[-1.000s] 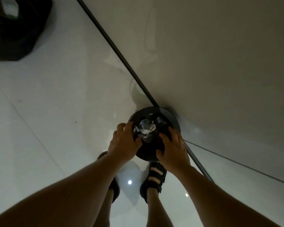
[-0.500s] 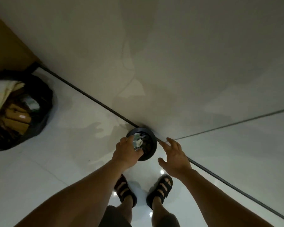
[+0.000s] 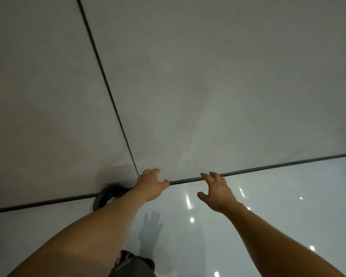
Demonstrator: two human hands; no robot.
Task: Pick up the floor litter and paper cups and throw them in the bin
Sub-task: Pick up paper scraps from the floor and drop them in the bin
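floor (image 3: 288, 206): glossy, smooth | wall (image 3: 208, 76): matt | bin (image 3: 102, 198): dark, smooth

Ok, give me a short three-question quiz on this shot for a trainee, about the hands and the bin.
1. True or false: the left hand holds a paper cup.
2. What partly hides the round black bin? A) the left forearm B) the right hand C) a cardboard box
3. Fill in: the right hand's fingers are spread and hold ___.
Key: 1 false, both hands are empty. 2 A. 3 nothing.
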